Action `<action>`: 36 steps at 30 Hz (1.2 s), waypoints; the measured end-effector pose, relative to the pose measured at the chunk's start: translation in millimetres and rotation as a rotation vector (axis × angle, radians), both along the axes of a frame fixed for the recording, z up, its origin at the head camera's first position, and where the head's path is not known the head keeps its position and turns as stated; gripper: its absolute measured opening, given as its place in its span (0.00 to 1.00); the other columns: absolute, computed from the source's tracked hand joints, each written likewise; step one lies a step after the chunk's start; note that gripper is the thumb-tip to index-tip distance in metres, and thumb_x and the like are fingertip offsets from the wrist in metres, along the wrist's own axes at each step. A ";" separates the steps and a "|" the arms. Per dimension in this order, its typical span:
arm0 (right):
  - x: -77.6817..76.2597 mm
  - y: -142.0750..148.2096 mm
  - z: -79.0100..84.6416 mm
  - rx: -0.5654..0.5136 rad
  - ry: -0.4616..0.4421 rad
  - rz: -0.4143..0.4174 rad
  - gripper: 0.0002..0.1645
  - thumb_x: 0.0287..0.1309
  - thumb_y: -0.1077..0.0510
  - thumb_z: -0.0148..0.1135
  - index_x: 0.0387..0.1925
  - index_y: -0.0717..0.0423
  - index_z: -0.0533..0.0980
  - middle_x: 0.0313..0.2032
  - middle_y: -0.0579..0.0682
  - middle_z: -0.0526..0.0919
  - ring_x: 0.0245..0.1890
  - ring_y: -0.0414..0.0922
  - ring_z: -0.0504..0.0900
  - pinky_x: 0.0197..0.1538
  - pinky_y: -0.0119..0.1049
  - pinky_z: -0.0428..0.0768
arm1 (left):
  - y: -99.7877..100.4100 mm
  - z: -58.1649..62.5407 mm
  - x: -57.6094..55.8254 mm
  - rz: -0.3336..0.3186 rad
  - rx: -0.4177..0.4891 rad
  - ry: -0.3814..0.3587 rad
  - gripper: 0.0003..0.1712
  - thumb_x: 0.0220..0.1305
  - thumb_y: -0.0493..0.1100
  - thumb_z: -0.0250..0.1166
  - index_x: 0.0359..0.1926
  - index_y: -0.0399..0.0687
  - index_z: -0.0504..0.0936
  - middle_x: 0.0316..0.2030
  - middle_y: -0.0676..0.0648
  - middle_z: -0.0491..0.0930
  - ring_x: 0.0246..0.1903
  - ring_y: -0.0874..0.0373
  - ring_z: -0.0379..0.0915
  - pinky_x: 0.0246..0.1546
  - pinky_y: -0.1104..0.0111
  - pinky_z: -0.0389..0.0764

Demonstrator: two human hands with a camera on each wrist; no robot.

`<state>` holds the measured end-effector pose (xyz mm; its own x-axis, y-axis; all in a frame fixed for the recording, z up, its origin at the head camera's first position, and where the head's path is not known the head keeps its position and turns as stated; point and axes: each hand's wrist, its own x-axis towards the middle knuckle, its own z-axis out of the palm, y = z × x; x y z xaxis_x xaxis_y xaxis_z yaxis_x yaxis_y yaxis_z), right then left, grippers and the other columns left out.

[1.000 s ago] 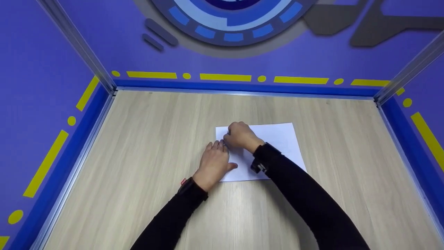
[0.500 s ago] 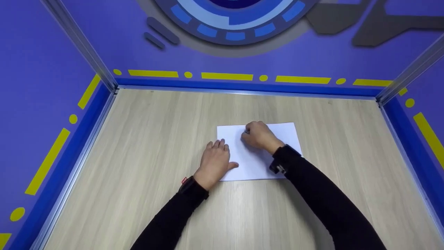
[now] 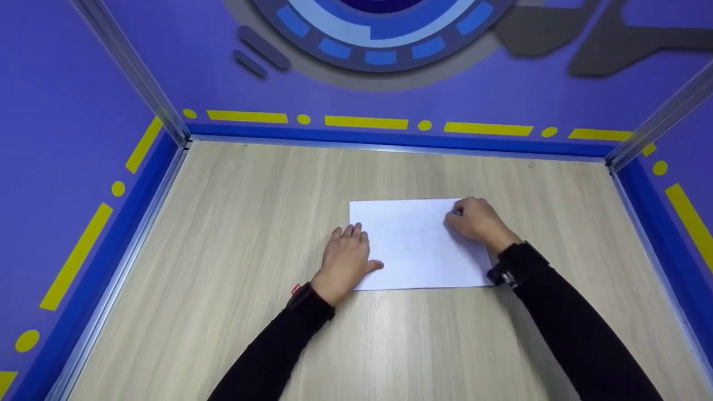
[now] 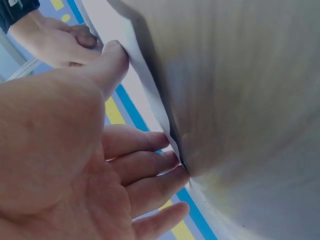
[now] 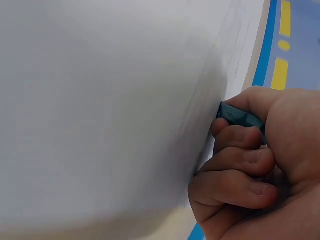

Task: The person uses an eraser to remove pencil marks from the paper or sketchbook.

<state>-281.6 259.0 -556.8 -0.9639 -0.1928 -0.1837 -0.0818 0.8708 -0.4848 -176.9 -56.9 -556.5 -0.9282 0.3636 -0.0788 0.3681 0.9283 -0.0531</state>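
White paper sheet lies on the wood-grain tabletop; at its nine o'clock edge the left hand rests, fingers extended, while at two o'clock the right hand pinches a small teal object.

Left hand palm down, thumb spread, right hand with curled fingers, both forearms slanting inward

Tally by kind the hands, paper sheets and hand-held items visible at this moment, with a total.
Hands: 2, the left hand at the sheet's left edge, the right hand near its far right corner
White paper sheet: 1
Small teal object: 1, gripped in the right hand; exact type unclear
Total: 4
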 end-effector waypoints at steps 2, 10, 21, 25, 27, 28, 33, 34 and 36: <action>3.0 11.4 0.4 0.015 -0.007 -0.013 0.17 0.69 0.53 0.59 0.24 0.55 0.72 0.27 0.51 0.71 0.34 0.53 0.74 0.38 0.42 0.67 | 0.5 -0.2 0.2 -0.003 -0.003 -0.004 0.52 0.71 0.78 0.62 0.73 0.37 0.80 0.75 0.38 0.79 0.75 0.45 0.76 0.77 0.51 0.76; 8.8 22.6 2.0 0.042 -0.001 -0.020 0.17 0.68 0.54 0.59 0.23 0.54 0.69 0.27 0.52 0.70 0.33 0.53 0.72 0.37 0.42 0.66 | 0.6 0.7 1.7 -0.005 -0.021 0.003 0.52 0.71 0.78 0.62 0.73 0.38 0.81 0.75 0.39 0.80 0.75 0.46 0.76 0.78 0.50 0.75; 9.6 -1.1 7.1 -0.007 -0.048 -0.051 0.19 0.71 0.51 0.59 0.24 0.52 0.69 0.25 0.48 0.68 0.29 0.49 0.71 0.32 0.40 0.67 | -0.5 -1.2 -0.9 0.015 -0.016 -0.044 0.53 0.72 0.77 0.62 0.76 0.37 0.78 0.77 0.39 0.77 0.78 0.45 0.74 0.82 0.50 0.71; 10.3 -38.0 7.7 -0.051 -0.040 -0.012 0.21 0.73 0.50 0.60 0.23 0.51 0.69 0.24 0.47 0.67 0.28 0.48 0.71 0.32 0.40 0.69 | -2.1 -0.8 -1.7 0.027 -0.015 -0.060 0.54 0.71 0.77 0.63 0.76 0.37 0.78 0.78 0.38 0.76 0.79 0.44 0.73 0.83 0.49 0.70; 10.5 -59.7 8.8 -0.066 -0.046 0.007 0.21 0.73 0.49 0.60 0.23 0.50 0.70 0.24 0.46 0.68 0.28 0.48 0.71 0.33 0.40 0.69 | -2.1 -0.8 -1.4 0.030 -0.012 -0.062 0.54 0.71 0.78 0.63 0.76 0.37 0.78 0.78 0.38 0.76 0.78 0.44 0.73 0.83 0.49 0.70; 10.6 -71.1 9.5 -0.070 -0.050 0.016 0.21 0.72 0.49 0.61 0.22 0.50 0.69 0.23 0.46 0.67 0.28 0.47 0.71 0.33 0.40 0.69 | -1.9 -0.6 -1.2 0.031 -0.011 -0.063 0.54 0.71 0.78 0.63 0.76 0.37 0.77 0.78 0.38 0.76 0.78 0.44 0.73 0.83 0.49 0.70; 12.2 -124.9 12.0 -0.055 -0.057 0.087 0.21 0.73 0.49 0.62 0.23 0.52 0.74 0.24 0.48 0.74 0.30 0.49 0.76 0.37 0.41 0.75 | 0.7 0.8 -1.2 0.028 -0.008 -0.050 0.54 0.71 0.77 0.64 0.76 0.38 0.78 0.77 0.39 0.77 0.78 0.45 0.73 0.83 0.49 0.70; 12.3 -133.6 12.0 -0.047 -0.057 0.104 0.20 0.74 0.49 0.62 0.24 0.53 0.76 0.25 0.49 0.76 0.31 0.50 0.78 0.38 0.42 0.77 | 1.5 0.9 -1.2 0.026 -0.010 -0.047 0.53 0.71 0.77 0.63 0.76 0.38 0.78 0.77 0.39 0.77 0.78 0.45 0.73 0.83 0.49 0.70; 12.3 -147.3 10.5 -0.027 -0.055 0.132 0.20 0.74 0.49 0.62 0.26 0.55 0.80 0.25 0.50 0.79 0.32 0.51 0.79 0.40 0.44 0.79 | 3.2 1.0 -1.5 0.021 -0.009 -0.040 0.53 0.71 0.77 0.64 0.76 0.37 0.78 0.77 0.39 0.78 0.78 0.45 0.74 0.82 0.50 0.70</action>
